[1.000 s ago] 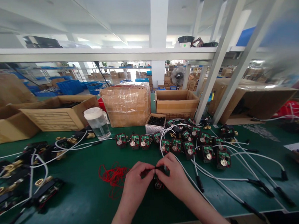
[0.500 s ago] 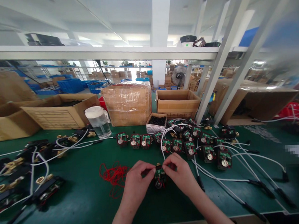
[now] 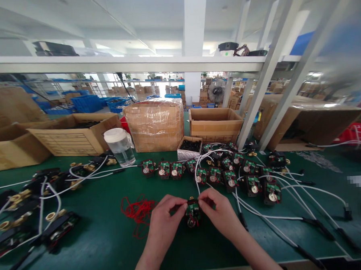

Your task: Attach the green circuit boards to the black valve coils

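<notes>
Red wires point(image 3: 136, 210) beside left hand point(image 3: 166, 217), room beyond

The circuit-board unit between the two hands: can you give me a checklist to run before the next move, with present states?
1. Left hand placed at the unit: ok, fingertips at its upper left.
2. Right hand placed: ok, fingertips at its upper right.
3. Firm grip on the unit: cannot tell, fingers hide the contact.
4. Red wires apart from the unit: ok, heaped to its left.
5. White cable free of the right hand: cannot tell, it runs down close behind the fingers.
6. Water jug upright, lid on: ok.
</notes>
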`<state>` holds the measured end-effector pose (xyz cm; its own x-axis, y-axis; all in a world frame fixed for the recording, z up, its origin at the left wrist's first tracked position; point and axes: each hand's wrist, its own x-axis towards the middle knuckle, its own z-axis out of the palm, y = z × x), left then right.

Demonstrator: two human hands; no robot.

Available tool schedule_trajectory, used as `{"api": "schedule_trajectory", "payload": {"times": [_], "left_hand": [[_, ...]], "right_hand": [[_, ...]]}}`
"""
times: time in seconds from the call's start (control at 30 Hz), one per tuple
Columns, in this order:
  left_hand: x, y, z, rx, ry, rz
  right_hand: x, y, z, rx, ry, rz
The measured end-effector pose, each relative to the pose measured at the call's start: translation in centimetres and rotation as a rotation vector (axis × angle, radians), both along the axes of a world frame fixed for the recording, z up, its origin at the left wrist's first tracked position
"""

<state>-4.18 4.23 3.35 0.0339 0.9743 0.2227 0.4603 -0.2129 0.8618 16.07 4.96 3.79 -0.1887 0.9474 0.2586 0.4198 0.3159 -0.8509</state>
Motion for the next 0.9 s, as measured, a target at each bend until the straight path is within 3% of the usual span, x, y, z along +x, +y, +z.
{"api": "schedule_trajectory", "payload": {"times": [0.6,0.9], "left_hand": [[0.7,0.0,1.3,0.024,0.022,-0.001],[0.6,0.1,0.9,0.016,0.028,-0.029]], "right_hand": [[-1.1,1.0,0.3,-0.036,-0.008,-0.004],[-1.1,0.9,0.5,-0.069,0.013,-0.021]]}}
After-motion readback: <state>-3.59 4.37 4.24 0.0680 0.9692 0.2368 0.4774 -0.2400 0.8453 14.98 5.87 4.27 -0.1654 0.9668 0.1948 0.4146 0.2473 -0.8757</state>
